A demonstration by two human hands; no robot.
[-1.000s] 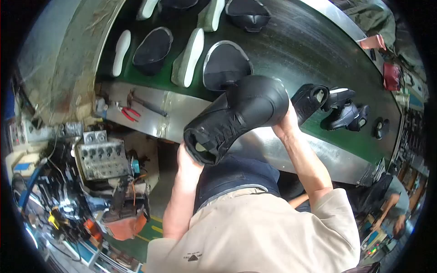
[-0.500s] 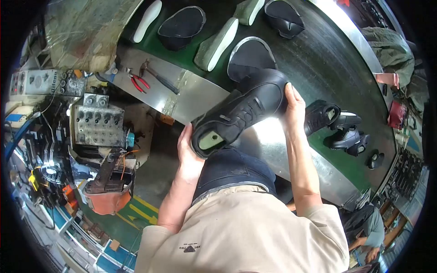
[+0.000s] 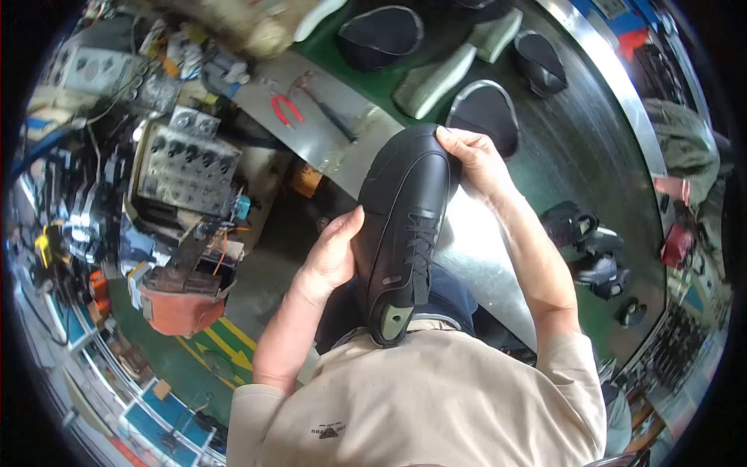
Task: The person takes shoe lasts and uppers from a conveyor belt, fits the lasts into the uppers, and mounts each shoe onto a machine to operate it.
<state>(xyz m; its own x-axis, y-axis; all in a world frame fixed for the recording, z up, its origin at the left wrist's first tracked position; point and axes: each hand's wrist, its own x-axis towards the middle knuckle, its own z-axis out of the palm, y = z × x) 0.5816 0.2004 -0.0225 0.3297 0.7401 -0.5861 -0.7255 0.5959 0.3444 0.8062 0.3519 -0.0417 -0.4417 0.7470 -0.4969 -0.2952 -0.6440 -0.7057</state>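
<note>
The left hand (image 3: 334,251) grasps the side of the black shoe (image 3: 401,222), with the thumb against its outer face; the other fingers are mostly hidden. The right hand (image 3: 476,162) grips the same shoe at the toe. The shoe is between both hands, in front of the shirt (image 3: 420,389), with the toe pointing away from the person and the heel opening nearest the body. Beyond it, red pliers (image 3: 286,110) and a hammer (image 3: 327,109) lie on the metal edge (image 3: 336,159) of the bench
</note>
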